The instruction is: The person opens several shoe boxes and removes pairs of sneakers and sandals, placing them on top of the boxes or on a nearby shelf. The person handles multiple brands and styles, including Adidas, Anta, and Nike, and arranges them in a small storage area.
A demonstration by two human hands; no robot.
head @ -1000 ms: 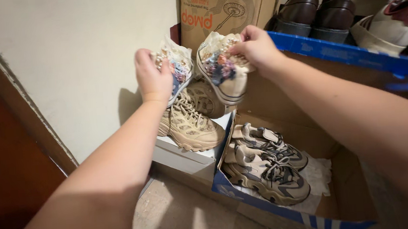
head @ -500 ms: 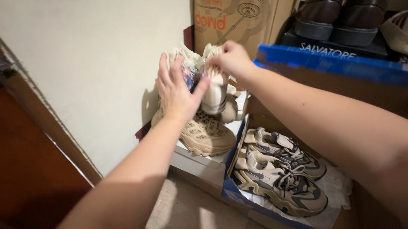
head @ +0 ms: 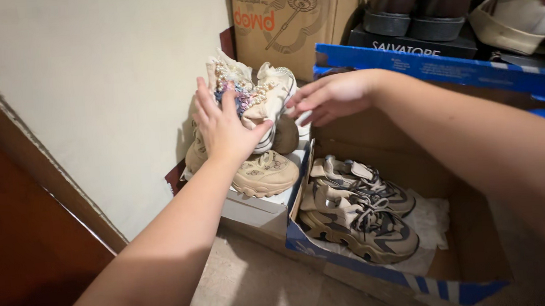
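Left grip (head: 226, 127): fingers spread wide, palm laid flat against the side of the cream beaded sneakers (head: 252, 97), pressing rather than clasping them. Right grip (head: 326, 97): fingers loosely extended and apart, tips at the toe of the same pair, enclosing nothing. That pair sits stacked on the beige chunky sneakers (head: 258, 170), which rest on a white shoebox (head: 251, 209) beside the wall. Just right stands an open blue shoebox (head: 383, 273) containing grey-brown trainers (head: 353, 211).

Cream beaded sneakers (head: 253, 100) now together atop the beige shoes (head: 258, 170), right hand (head: 332, 96) off them.
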